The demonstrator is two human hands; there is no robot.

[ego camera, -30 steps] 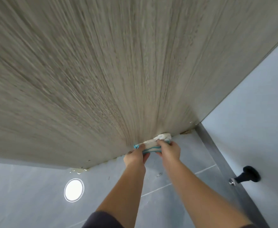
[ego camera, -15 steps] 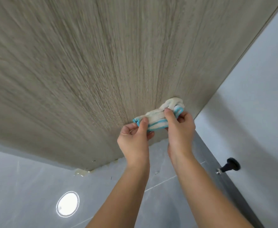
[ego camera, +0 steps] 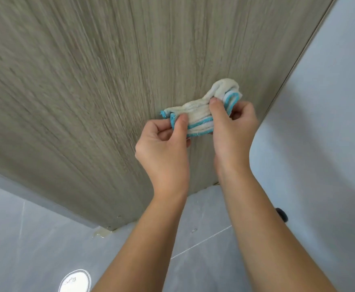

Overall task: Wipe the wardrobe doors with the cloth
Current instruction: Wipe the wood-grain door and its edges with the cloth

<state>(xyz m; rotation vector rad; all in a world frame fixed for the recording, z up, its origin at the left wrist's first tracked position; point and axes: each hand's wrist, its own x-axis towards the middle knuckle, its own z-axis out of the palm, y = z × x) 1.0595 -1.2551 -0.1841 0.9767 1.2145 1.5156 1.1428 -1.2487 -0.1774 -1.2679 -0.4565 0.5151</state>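
Note:
A grey wood-grain wardrobe door [ego camera: 109,81] fills the upper part of the head view and runs down to the floor. A folded white cloth with blue edging [ego camera: 199,116] is held in front of the door's lower right part. My left hand [ego camera: 164,148] pinches the cloth's left end between thumb and fingers. My right hand [ego camera: 231,131] grips its right end, the thumb lying across the folds. Whether the cloth touches the door is unclear.
A pale wall [ego camera: 319,123] meets the wardrobe on the right. A black door stopper [ego camera: 281,214] peeks out behind my right forearm. Grey floor tiles [ego camera: 35,249] lie below, with a bright round reflection [ego camera: 74,281] at the lower left.
Both hands have lifted the cloth from the door's bottom edge by the floor up to a higher spot on the door. The view has tilted with them.

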